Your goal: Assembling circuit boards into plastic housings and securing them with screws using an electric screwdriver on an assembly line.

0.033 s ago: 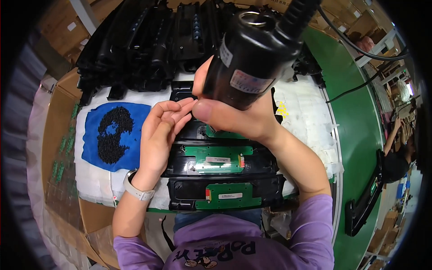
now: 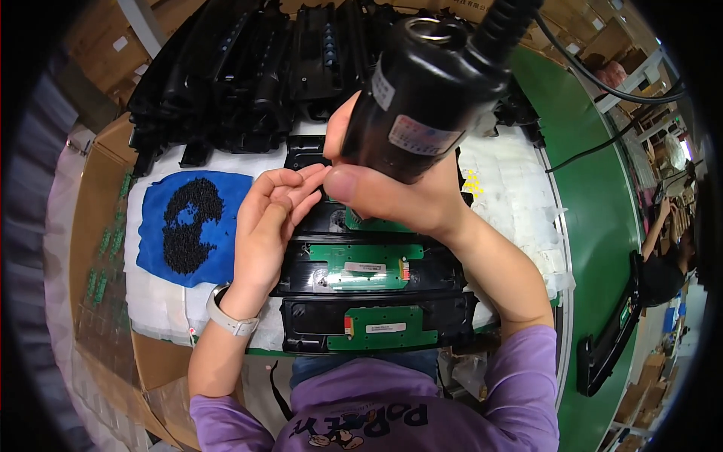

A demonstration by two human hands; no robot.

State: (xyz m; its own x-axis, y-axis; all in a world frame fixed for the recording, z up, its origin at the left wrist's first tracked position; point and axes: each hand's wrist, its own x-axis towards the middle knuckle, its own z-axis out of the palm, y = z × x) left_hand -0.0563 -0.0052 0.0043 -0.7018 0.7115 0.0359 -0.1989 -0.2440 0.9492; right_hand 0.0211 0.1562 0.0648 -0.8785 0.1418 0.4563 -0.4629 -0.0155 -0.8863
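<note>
My right hand is wrapped round a black electric screwdriver, its cable rising at the upper right. The driver's lower end and tip are hidden behind the hand. My left hand is half curled beside it, thumb folded in against the fingers and fingertips by the right thumb; what it holds, if anything, is hidden. Beneath both hands lies a black plastic housing with a green circuit board, largely covered. Nearer me are two more black housings: a middle one with a green board and a front one with another board.
A blue cloth at left bears a heap of small black screws. Black plastic housings are piled behind. Yellow dots lie on the white padding at right. Another person's arm shows beyond the green table.
The screwdriver's top has shifted slightly to the right. My left hand and the housings look the same.
</note>
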